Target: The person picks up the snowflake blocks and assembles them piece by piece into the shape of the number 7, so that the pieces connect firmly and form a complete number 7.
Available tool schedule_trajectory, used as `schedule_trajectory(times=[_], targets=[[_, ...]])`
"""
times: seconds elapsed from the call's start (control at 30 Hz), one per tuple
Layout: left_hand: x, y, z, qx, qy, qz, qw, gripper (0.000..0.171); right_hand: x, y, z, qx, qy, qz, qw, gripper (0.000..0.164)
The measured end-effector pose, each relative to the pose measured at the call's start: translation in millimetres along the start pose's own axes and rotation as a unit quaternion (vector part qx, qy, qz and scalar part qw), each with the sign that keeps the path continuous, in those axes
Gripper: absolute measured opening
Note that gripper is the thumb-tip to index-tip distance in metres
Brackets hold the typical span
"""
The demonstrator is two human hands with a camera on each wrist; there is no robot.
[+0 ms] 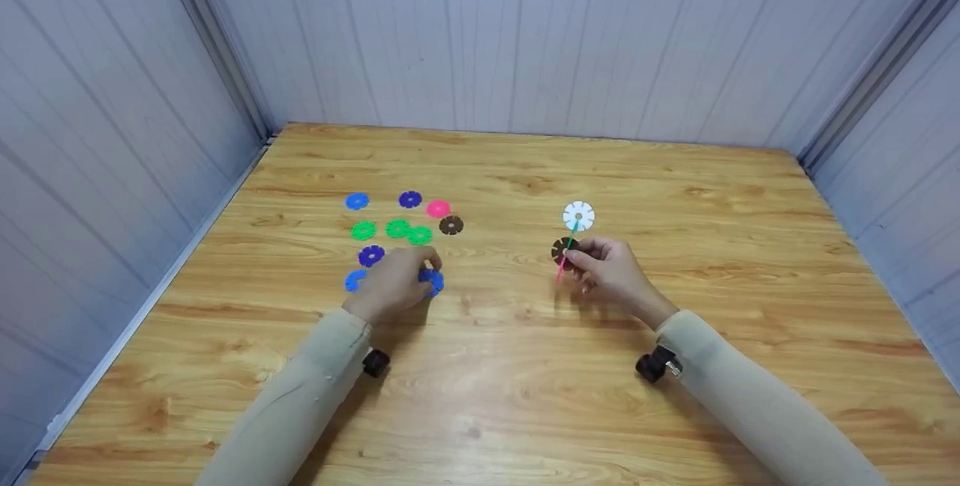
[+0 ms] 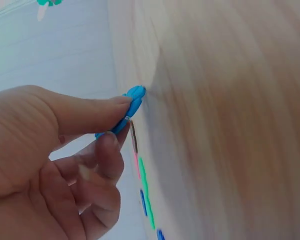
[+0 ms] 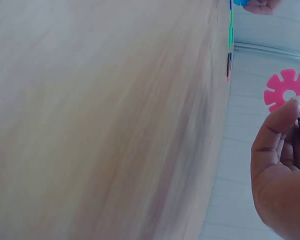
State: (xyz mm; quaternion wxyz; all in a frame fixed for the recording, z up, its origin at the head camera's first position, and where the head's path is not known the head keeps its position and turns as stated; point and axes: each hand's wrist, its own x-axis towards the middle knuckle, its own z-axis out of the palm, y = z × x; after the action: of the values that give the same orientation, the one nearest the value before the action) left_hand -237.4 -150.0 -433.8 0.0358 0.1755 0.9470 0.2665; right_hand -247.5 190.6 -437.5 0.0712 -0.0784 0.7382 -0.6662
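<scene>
My left hand (image 1: 391, 283) pinches a light-blue notched plastic disc (image 1: 433, 282) between thumb and fingers. In the left wrist view this blue disc (image 2: 135, 97) is tilted, its far edge close to the tabletop. My right hand (image 1: 616, 274) holds a group of joined notched discs at the right. A white disc (image 1: 578, 215) is at its far end, then a green disc (image 1: 574, 229) seen edge-on. A brown disc (image 1: 560, 250) lies by the thumb, and a pink disc (image 1: 559, 271) points toward me. The right wrist view shows the pink disc (image 3: 280, 92) face-on above the thumb.
Loose notched discs lie on the wooden table (image 1: 480, 396) beyond and beside my left hand: green (image 1: 363, 230), dark blue (image 1: 409, 199), light blue (image 1: 357, 201), pink (image 1: 438, 208) and brown (image 1: 451, 225). Panelled walls (image 1: 487, 36) enclose the table's back and sides.
</scene>
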Motion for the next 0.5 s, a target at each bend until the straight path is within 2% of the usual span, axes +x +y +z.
schedule_trajectory(times=[0.23, 0.5], targets=[[11.3, 18.4, 14.0, -0.078, 0.017, 0.014, 0.9967, 0.003, 1.3, -1.7, 0.4, -0.003, 0.023, 0.01, 1.0, 0.012], [18.2, 41.3, 31.1, -0.17, 0.01, 0.048, 0.9842, 0.004, 0.1, -0.5, 1.8, 0.031, 0.036, 0.014, 0.999, 0.008]])
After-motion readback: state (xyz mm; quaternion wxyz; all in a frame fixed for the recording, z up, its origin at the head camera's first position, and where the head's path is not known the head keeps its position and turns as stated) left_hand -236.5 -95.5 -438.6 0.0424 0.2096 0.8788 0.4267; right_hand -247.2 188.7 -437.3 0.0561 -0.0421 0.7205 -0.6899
